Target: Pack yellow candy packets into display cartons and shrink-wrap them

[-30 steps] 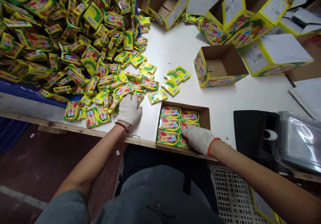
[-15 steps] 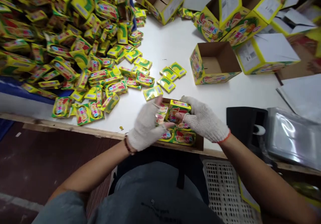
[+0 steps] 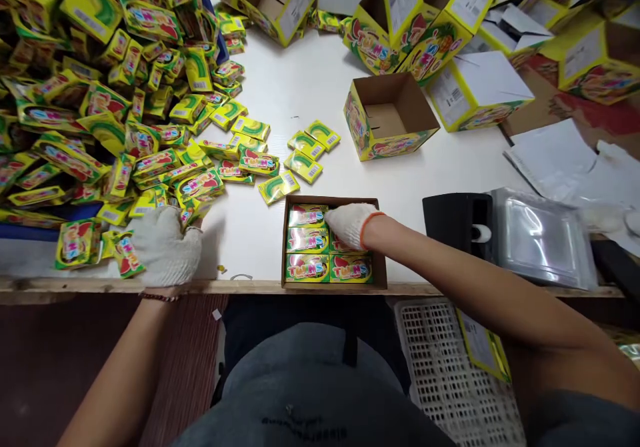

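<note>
My left hand, in a white knitted glove, lies at the near edge of a heap of small yellow-green candy packs. One candy pack rests tilted against its left side; its fingertips are hidden among the packs. Beneath my gloved right hand is a shallow cardboard tray at the table's front edge. The fingers are together and bent down onto the packs at its upper right, with the tips out of sight. Packs marked TWINS show in rows inside the tray.
An open carton stands behind the tray, with more cartons at the back right. Several loose packs lie between heap and carton. To the right are a black tape dispenser and clear plastic sheets. A white crate sits below.
My left hand has left the tray and moved left to the heap. My right hand, earlier holding a candy pack over the tray, is now lower inside it. The view has shifted right.
</note>
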A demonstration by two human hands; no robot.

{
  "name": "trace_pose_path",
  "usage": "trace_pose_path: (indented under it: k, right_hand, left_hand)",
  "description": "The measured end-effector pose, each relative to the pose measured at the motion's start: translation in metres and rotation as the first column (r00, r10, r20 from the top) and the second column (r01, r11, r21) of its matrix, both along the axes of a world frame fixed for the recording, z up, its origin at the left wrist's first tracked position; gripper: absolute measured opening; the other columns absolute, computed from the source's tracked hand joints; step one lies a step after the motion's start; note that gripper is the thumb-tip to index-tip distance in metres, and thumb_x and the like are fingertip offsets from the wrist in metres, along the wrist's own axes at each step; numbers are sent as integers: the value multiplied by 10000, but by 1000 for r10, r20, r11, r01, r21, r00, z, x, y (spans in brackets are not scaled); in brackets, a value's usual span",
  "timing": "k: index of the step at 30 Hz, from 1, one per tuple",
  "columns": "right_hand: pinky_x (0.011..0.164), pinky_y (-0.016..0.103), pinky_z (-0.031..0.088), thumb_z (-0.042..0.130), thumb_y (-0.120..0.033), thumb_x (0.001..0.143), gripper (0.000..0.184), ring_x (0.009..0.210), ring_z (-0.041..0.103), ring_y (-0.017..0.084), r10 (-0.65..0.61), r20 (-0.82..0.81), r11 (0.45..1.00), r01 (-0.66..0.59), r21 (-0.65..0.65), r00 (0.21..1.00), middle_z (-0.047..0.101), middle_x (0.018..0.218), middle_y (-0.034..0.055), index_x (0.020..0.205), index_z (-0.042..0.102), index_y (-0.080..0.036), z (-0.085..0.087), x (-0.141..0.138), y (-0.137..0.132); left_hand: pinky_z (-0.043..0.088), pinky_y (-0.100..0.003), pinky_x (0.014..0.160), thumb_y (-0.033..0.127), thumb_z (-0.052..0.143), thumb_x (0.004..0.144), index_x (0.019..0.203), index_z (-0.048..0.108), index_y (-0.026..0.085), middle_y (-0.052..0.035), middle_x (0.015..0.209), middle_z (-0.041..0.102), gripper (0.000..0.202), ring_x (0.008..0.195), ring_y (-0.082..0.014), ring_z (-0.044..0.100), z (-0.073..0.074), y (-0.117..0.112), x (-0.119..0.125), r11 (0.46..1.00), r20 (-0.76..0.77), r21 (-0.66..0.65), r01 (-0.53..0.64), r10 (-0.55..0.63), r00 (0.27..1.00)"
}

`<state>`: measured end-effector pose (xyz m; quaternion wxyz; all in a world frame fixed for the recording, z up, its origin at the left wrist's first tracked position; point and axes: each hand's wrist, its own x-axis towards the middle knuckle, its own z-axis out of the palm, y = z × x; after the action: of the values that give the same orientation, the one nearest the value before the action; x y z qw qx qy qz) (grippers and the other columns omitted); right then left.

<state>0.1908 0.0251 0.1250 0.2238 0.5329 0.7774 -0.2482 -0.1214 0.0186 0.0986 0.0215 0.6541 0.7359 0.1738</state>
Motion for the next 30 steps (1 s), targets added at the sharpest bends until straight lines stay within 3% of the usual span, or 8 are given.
trace_pose_path:
  k: [3, 8, 11, 17, 21, 25, 28, 30]
  right_hand:
    - [820, 415, 551, 567, -140, 924, 355, 1053, 710, 334, -3, 117, 999, -1, 37, 993, 705, 1185, 245, 1265, 647, -84, -4, 12, -13]
    - [813, 338, 514, 508, -172, 959, 262, 986, 700, 259, 36, 62, 996, -31, -88, 997, 732, 1122, 159, 1119, 714, -145, -22, 25, -27]
    - [789, 306, 508, 512, -196, 943, 225, 884, 676, 206, -144, -198, 988, 131, -77, 970, 744, 991, 74, 1036, 716, -185, -17, 35, -24]
    - [842, 360, 511, 421, -374, 979, 322, 932, 641, 218, -173, -731, 830, 497, 253, 661, 712, 1026, 93, 1066, 649, -165, 42, 51, -25]
    - [665, 294, 494, 412, -456, 975, 390, 735, 598, 168, -387, -697, 887, 450, -103, 604, 687, 921, 73, 1062, 636, -150, 48, 56, -26]
    - [623, 229, 446, 577, -278, 878, 181, 738, 600, 147, -397, -531, 910, 246, -332, 749, 679, 862, 21, 998, 655, -168, 30, 64, -20]
    - [683, 247, 436, 537, -148, 875, 197, 841, 636, 179, -261, -328, 964, 263, -37, 908, 720, 974, 72, 1028, 661, -162, 24, 61, -13]
    - [713, 280, 430, 501, -132, 912, 252, 900, 659, 218, -191, -102, 965, 206, 160, 976, 729, 1047, 126, 1108, 658, -152, 24, 52, -11]
  left_hand:
    - [379, -374, 687, 443, 622, 782, 717, 458, 230, -5, 704, 504, 277, 777, -232, 553, 9, -7, 21, 996, 361, -52, 65, -42, 931]
    - [587, -437, 832, 470, 670, 818, 1139, 614, 195, -75, 1069, 716, 426, 940, -254, 684, 24, -18, 79, 868, 908, -178, 463, -37, 418]
    - [569, -458, 955, 423, 683, 832, 1168, 620, 188, -89, 1151, 715, 415, 1068, -264, 674, 22, -21, 109, 771, 952, -126, 624, -84, 295]
    - [558, -410, 844, 281, 553, 892, 994, 660, 192, -70, 985, 705, 173, 913, -224, 645, 13, -26, 135, 737, 707, 12, 675, -484, 516]
    - [532, -390, 822, 206, 489, 956, 981, 712, 201, -102, 971, 690, 225, 911, -228, 626, 8, -32, 146, 583, 158, 276, 764, -812, 562]
    - [554, -407, 879, 173, 468, 971, 1141, 670, 183, -132, 1109, 671, 264, 1037, -253, 625, 1, -39, 156, 579, -4, 272, 769, -798, 602]
    - [556, -447, 928, 172, 520, 929, 1171, 640, 126, -188, 1235, 626, 274, 1131, -296, 602, 1, -46, 158, 669, 52, 16, 743, -743, 667]
    - [546, -450, 944, 275, 573, 941, 1118, 661, 132, -170, 1207, 647, 244, 1112, -298, 615, 3, -51, 159, 553, 87, -191, 811, -814, 575]
